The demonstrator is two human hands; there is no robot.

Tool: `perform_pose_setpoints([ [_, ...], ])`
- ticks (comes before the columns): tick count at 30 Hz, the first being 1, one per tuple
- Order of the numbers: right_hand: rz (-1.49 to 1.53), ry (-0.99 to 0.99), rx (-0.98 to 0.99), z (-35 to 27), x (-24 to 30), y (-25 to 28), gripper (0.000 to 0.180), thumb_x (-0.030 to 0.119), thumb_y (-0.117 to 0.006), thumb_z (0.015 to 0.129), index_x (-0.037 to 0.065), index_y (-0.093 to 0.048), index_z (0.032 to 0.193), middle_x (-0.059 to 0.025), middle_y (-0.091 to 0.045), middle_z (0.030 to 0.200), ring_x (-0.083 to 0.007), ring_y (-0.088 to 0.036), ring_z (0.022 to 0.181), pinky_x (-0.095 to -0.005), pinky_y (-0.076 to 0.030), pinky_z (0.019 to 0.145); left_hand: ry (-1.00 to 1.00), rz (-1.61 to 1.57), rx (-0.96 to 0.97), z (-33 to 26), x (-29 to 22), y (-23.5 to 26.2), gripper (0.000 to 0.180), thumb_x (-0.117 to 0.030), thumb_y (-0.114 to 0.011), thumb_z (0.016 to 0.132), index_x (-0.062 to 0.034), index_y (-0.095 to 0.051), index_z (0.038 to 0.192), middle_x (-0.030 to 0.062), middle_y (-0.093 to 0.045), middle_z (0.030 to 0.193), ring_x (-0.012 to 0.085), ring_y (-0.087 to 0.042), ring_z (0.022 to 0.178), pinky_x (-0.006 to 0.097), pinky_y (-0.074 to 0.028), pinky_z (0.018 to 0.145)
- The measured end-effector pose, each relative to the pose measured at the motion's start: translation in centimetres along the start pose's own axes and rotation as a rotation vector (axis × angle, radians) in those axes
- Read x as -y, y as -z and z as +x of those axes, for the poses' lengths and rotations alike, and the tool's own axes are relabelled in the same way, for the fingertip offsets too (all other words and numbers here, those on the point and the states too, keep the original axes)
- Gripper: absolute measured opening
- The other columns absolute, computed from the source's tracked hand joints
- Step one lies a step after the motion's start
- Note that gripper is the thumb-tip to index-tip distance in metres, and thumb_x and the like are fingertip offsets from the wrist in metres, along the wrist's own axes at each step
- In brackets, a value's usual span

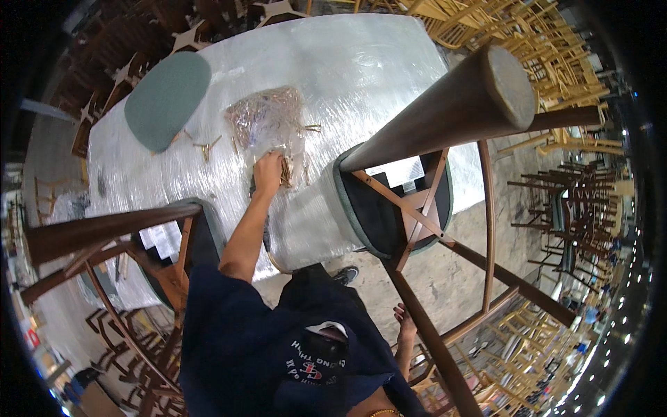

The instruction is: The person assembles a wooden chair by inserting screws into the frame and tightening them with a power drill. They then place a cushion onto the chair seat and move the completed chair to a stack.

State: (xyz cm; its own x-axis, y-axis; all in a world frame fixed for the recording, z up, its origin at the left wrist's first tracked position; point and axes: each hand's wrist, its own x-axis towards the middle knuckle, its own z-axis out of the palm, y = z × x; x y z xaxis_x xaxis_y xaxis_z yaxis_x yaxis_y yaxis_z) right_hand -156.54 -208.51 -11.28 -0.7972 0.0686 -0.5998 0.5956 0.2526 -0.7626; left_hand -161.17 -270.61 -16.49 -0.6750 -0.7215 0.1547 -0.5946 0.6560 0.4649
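Observation:
My left hand [268,174] reaches over the plastic-wrapped table [333,62], its fingers curled down onto brass-coloured screws [285,174] beside a clear plastic bag [267,115] of hardware. Their tips are partly hidden, but the hand looks closed on screws. Low on the right, away from the table, my right hand [402,317] hangs with its fingers apart and nothing in it. An upturned chair [347,201] with a green padded seat and dark wooden legs rests to the right of my left hand. Small loose hardware [206,149] lies left of the bag.
A green seat pad [169,101] lies at the table's far left. Another upturned chair [104,233] stands near left, legs sticking out. Stacked dark chairs [566,215] and pale wooden chair frames [514,42] fill the right. One leg of the near-right chair [438,340] passes beside my right hand.

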Motion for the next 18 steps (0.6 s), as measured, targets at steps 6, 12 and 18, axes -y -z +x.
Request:
perform_pose_setpoints([
  [6, -0.213, -0.062, 0.382, -0.2, 2.6, -8.4, 0.045, 0.031, -0.068, 0.107, 0.000, -0.063, 0.139, -0.0109, -0.075, 0.116, -0.0174, -0.074, 0.099, -0.0310, -0.058, 0.086, 0.679, -1.069, -0.056, -1.3, 0.0, 2.0, 0.017, 0.001, -0.073, 0.096, 0.0033, -0.073, 0.113, 0.0146, -0.077, 0.102, 0.0239, -0.078, 0.088, 0.033, -0.065, 0.077],
  [12, -0.310, 0.129, 0.743, 2.5, 9.2, -21.1, 0.045, 0.026, -0.070, 0.107, -0.006, -0.064, 0.137, -0.0078, -0.076, 0.114, -0.0149, -0.070, 0.102, -0.0308, -0.056, 0.092, 0.761, -1.554, 0.246, -4.8, -0.4, 5.3, 0.034, 0.002, -0.071, 0.098, 0.0017, -0.064, 0.132, 0.0183, -0.076, 0.112, 0.0273, -0.078, 0.097, 0.035, -0.067, 0.084],
  [18, 0.138, 0.054, 0.816, 4.1, 17.7, -32.0, 0.043, 0.023, -0.068, 0.108, -0.004, -0.064, 0.141, -0.0118, -0.073, 0.127, -0.0162, -0.069, 0.111, -0.0344, -0.055, 0.099, 0.544, -1.585, 0.848, -5.6, -5.7, 8.4, 0.080, 0.002, -0.071, 0.097, -0.0103, -0.032, 0.166, 0.0196, -0.076, 0.117, 0.0285, -0.078, 0.101, 0.035, -0.065, 0.086],
])
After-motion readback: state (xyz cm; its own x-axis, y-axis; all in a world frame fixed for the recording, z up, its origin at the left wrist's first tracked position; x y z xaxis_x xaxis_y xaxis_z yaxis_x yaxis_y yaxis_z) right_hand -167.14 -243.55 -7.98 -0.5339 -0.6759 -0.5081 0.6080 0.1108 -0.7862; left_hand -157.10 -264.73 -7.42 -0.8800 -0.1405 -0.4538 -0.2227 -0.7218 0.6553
